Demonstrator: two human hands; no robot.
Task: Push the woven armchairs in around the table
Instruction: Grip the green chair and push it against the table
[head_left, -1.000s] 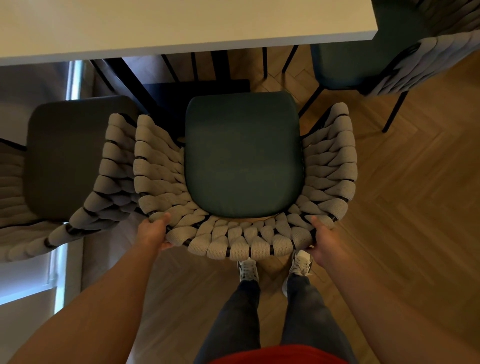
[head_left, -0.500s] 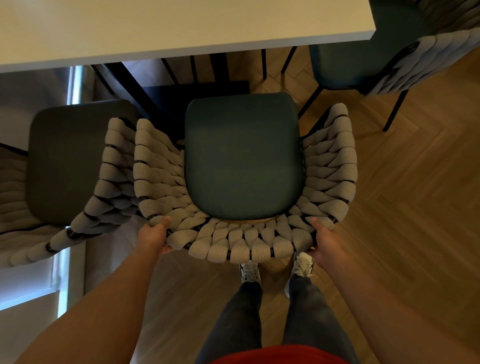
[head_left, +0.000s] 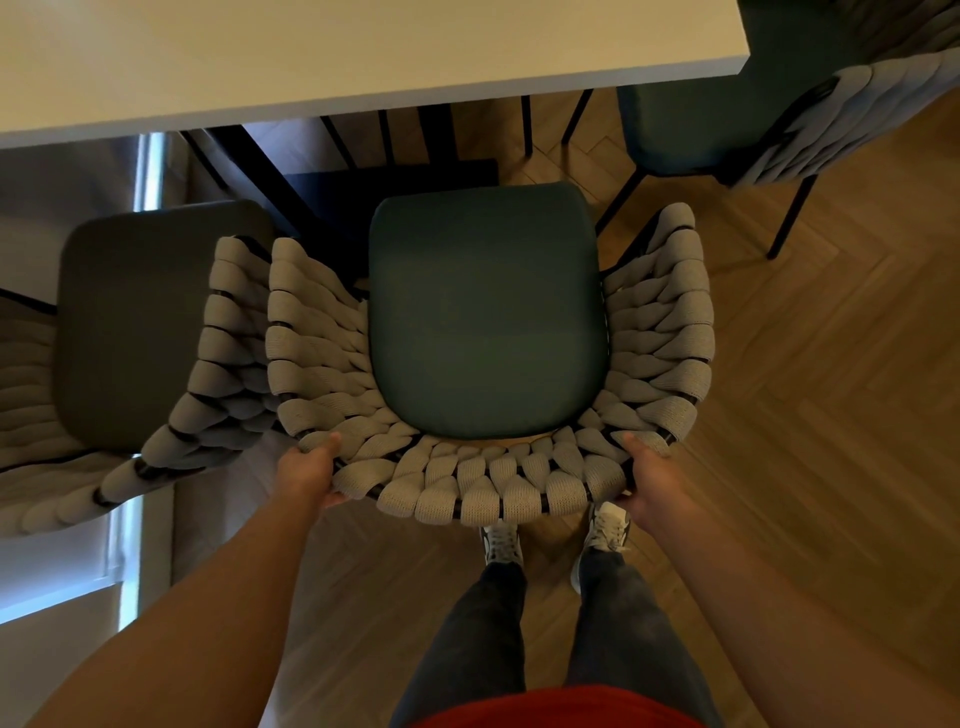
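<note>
Both hands, left hand (head_left: 306, 475) and right hand (head_left: 652, 480), clamp the woven armchair (head_left: 483, 483) by its back rim; its seat sits just short of the bench (head_left: 363, 57). Frame looks stiff, weave soft, likely light.

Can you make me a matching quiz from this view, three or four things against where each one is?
Things:
1. middle armchair
2. left hand
3. table
4. corner armchair

Places:
A. top of the view, above the seat
B. gripping the woven back's left end
C. upper right, at the table's end
D. straight ahead, held at both back corners

Pairs: 1-D, 2-B, 3-A, 4-C
</note>
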